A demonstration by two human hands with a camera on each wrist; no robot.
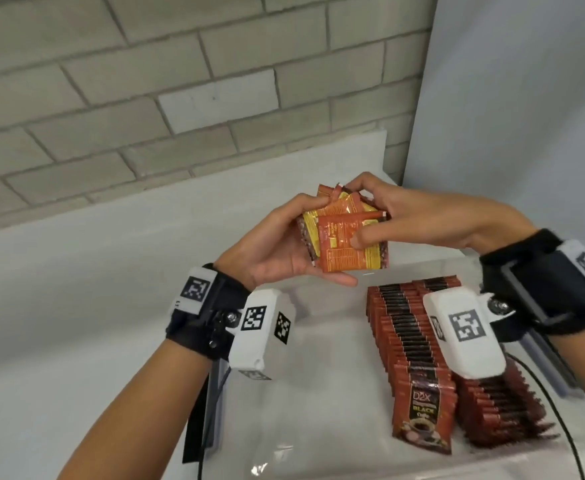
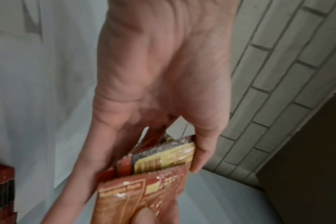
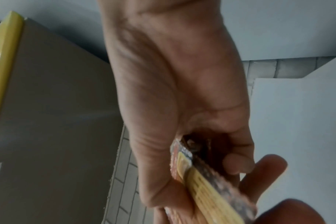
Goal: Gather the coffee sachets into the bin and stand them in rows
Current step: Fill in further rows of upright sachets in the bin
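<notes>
A loose bundle of orange and yellow coffee sachets is held in the air above the far end of the clear plastic bin. My left hand cradles the bundle from below and the left, thumb curled over its top edge. My right hand pinches the same bundle from the right, thumb on the front sachet. In the left wrist view the sachets sit between thumb and fingers. In the right wrist view the bundle shows edge-on. Two rows of standing red-brown sachets fill the bin's right side.
The bin stands on a white table against a grey brick wall. A white panel rises on the right. Black cables run by the bin's right edge. The bin's left half holds no sachets.
</notes>
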